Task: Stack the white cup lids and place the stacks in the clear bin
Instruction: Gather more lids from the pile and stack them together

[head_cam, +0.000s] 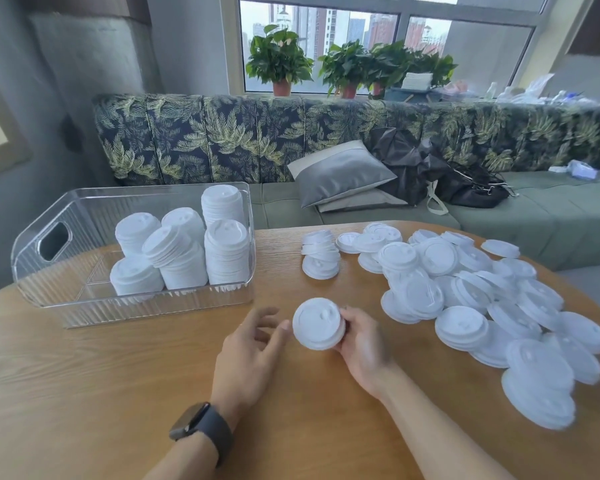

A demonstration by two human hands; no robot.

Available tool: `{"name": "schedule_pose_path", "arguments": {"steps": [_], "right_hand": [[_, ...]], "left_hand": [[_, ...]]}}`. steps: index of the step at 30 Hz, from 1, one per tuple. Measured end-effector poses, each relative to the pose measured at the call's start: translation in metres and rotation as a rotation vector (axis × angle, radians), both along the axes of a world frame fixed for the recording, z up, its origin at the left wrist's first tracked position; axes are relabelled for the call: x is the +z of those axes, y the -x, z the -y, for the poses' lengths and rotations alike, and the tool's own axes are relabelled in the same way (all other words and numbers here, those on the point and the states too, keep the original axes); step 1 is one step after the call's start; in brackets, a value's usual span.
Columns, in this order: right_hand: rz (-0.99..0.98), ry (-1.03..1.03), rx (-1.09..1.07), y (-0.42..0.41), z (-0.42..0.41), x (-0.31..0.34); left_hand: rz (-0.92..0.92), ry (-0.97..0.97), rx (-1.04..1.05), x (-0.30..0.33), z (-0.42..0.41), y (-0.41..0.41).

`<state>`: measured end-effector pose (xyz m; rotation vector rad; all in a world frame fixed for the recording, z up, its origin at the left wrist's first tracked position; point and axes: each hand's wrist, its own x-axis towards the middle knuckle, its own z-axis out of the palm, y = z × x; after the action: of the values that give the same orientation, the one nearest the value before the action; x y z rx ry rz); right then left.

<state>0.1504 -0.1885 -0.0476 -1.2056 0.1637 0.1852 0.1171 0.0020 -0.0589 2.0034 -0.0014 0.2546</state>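
Note:
My right hand [362, 336] grips a short stack of white cup lids [317, 323] just above the wooden table, near its front middle. My left hand [253, 344] hovers beside the stack with relaxed fingers, its thumb tip close to the lids' left edge, holding nothing. The clear bin [45, 282] stands at the back left and holds several lid stacks [226, 251], some leaning. A large loose pile of white lids [482, 306] covers the table's right side. A small toppled stack [321, 254] lies behind the held one.
The round wooden table [118, 393] has bare wood at front left. Behind it runs a green sofa with a grey cushion [340, 174] and black bags [430, 168]. Potted plants [279, 60] line the windowsill.

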Motion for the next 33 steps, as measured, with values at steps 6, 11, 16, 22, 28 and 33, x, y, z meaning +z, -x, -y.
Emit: {"name": "schedule_pose_path", "arguments": {"steps": [6, 11, 16, 22, 28, 33], "right_hand": [[0.06, 0.278, 0.126, 0.011, -0.012, 0.005], [0.113, 0.302, 0.119, 0.01, -0.013, 0.003], [0.107, 0.312, -0.265, -0.003, -0.017, -0.006], [0.263, 0.634, -0.476, -0.036, -0.024, -0.013], [0.266, 1.011, -0.454, -0.092, -0.027, -0.024], [0.226, 1.16, -0.421, -0.127, -0.028, -0.023]], "left_hand": [[0.101, -0.354, -0.176, -0.004, 0.004, 0.018], [0.123, -0.393, -0.136, -0.004, 0.005, 0.017], [0.08, -0.273, 0.056, -0.008, -0.001, 0.002], [0.06, -0.273, 0.051, -0.015, -0.006, -0.014], [0.068, -0.265, 0.04, -0.016, -0.008, -0.029], [0.085, -0.22, 0.029, -0.02, -0.009, -0.029]]}}
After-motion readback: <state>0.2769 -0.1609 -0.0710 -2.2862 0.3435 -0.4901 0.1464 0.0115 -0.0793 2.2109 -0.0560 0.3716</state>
